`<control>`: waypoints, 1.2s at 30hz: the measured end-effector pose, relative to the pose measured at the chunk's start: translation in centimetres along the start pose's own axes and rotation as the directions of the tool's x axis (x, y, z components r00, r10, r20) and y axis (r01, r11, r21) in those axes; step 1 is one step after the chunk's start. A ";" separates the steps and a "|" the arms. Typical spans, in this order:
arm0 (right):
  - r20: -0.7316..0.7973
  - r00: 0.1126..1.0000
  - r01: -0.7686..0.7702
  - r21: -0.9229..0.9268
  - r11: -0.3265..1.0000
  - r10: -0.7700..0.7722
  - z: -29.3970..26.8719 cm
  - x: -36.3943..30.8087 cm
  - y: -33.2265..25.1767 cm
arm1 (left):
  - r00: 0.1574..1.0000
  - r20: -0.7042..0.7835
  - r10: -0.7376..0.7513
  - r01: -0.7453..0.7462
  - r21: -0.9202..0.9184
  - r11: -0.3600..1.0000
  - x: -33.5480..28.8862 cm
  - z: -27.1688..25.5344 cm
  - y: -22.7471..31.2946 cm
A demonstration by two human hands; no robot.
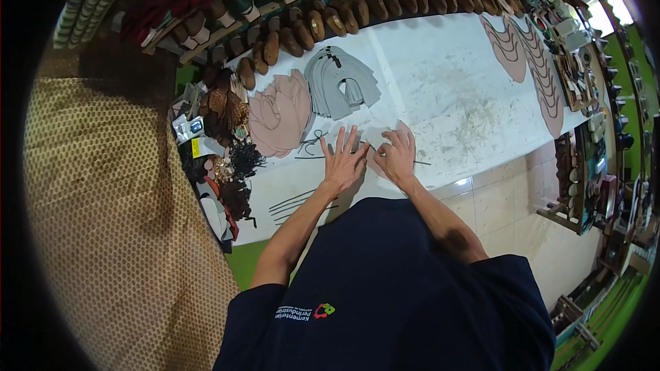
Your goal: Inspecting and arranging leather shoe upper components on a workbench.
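My left hand lies flat on the white table with its fingers spread, its index finger and thumb beside a pinkish-beige sole-shaped piece. Over that piece my right hand is bent down, thumb and fingers closed on a thin dark strip. One end of the strip sticks out to the right of this hand, and a short length shows between both hands. The right hand covers much of the piece. Left of my left hand lie curled dark strips; straight dark strips rest nearer me, by my left forearm.
Fanned stacks of pinkish soles and grey arched cut-outs lie beyond my hands. Brown shoe lasts line the back edge. More overlapping pink soles are at the right end. Dark trimmings crowd the left edge.
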State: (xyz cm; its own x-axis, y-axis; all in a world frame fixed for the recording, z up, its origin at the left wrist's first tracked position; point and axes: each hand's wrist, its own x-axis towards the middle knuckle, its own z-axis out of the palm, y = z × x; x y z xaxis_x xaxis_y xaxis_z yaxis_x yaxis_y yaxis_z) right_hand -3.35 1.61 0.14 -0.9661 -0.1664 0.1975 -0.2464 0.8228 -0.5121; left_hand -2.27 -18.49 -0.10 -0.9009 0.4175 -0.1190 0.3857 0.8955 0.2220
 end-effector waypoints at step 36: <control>0.046 0.984 0.165 0.086 0.982 -0.170 0.1 1.4 3.0 | 1.000 -0.002 0.001 -0.001 -0.065 0.998 -0.3 1.0 -0.4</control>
State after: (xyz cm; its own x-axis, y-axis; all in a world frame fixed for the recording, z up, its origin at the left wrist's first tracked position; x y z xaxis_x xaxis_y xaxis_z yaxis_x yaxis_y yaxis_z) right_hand -5.49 3.75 -1.19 -0.9128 -0.3285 0.2427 -0.4085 0.7339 -0.5427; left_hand -1.97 -18.80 -1.10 -0.9008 0.4182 -0.1167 0.3730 0.8830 0.2850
